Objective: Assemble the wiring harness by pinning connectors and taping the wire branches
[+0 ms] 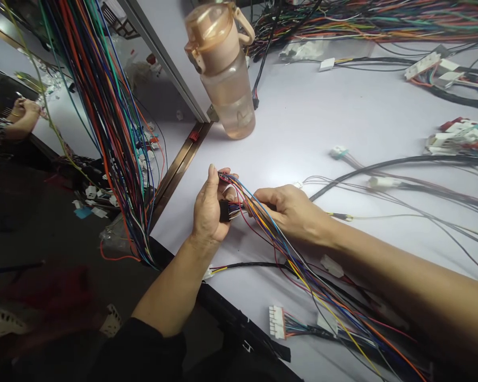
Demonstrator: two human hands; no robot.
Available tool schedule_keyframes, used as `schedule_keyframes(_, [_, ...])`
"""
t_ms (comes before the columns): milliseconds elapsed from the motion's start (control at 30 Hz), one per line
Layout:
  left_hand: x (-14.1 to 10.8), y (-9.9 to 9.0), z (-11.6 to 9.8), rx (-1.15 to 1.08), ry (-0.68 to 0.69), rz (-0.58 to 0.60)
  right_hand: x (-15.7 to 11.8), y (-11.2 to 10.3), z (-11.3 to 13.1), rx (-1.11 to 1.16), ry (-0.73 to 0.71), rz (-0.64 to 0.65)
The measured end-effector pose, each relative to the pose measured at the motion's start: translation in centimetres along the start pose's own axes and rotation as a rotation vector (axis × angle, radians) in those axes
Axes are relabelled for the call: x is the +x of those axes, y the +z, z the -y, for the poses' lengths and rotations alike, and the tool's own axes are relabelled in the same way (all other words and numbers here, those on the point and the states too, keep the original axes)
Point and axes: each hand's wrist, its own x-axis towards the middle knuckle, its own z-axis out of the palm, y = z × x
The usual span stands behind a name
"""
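Pale and bright, the surface spreads beneath and beyond both hands, with a metal-edged divider rising ahead of the left grip. That left grip is partly curled, thumb raised, with the black connector cradled between palm and fingers. Just beside it, the right grip is nearly closed, its fingertips on wires next to the connector; the loose multicoloured strands partly hide the contact. They cross in front of the right grip and trail below its forearm.

Ahead of the grips stands a peach-tinted bottle, lid down; how full it is, I cannot tell. Farther off to the right, a clear plastic bag has white pieces in it.

Left of the grips hangs a thick wire bundle. Nearer the wearer lies a white connector; more harnesses lie well to the right. Far left, another person's hands show.
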Motion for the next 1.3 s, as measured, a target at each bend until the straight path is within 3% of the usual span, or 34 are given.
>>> schedule_keyframes(333, [0.3,-0.2,0.1,-0.007,-0.04,0.007,0.0,0.6,-0.9,-0.065,-0.112,-0.094])
schedule_keyframes(667, [-0.3,-0.9,-0.4,-0.13,0.081,0.274,-0.5,1.7,-1.1,-0.231,-0.44,-0.367])
schedule_keyframes(833, [0.2,-1.3,-0.2,-0.128,0.073,0.275,-0.2,2.1,-1.6,-0.237,-0.486,-0.42])
schedule_keyframes(933, [0.7,-1.6,-0.2,-0.104,0.098,0.208,0.2,2.3,-1.6,-0.292,-0.461,-0.431])
schedule_keyframes(1100, [2.0,-2.0,-0.8,-0.015,0.296,0.153,1.2,2.3,-0.5,-0.47,-0.212,-0.26])
schedule_keyframes(1167, [2.5,-1.9,-1.1,0.004,0.489,0.182,1.6,1.9,-0.1,-0.522,-0.107,-0.204])
schedule_keyframes(1233, [2.6,-1.6,-1.4,-0.008,0.692,0.219,1.4,1.0,0.4,-0.597,-0.079,-0.13])
schedule_keyframes(1300, [2.5,-1.5,-1.8,-0.042,0.738,0.266,0.2,-0.8,0.7,-0.671,-0.067,-0.111])
